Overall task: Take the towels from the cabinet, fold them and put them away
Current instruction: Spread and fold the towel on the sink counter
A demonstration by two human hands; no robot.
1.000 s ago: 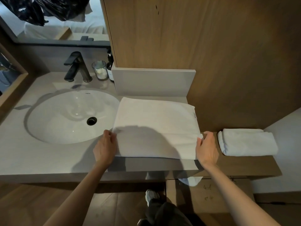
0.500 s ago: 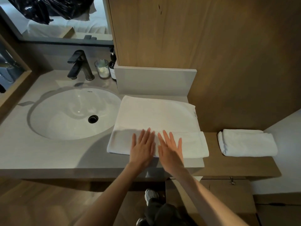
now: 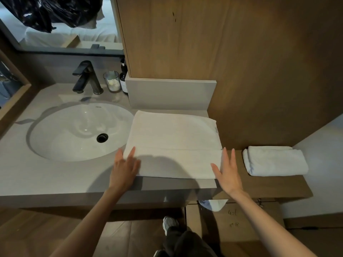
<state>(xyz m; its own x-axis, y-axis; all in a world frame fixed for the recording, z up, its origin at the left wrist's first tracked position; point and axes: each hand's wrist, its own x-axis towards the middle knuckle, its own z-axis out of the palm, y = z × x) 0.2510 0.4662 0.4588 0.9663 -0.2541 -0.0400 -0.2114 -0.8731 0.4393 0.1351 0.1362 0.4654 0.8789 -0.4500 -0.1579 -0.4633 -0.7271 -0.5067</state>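
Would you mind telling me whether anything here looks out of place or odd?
One thing: a white cloth hangs out under the counter, at the top of the wooden cabinet, as if caught there. The flat towel and the folded towel lie neatly.

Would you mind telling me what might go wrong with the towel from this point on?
The towel lies with its left edge right beside the sink, so it could slip into the basin. Both the left hand and right hand lie flat and open, with no grip, so the fold could slide out of line.
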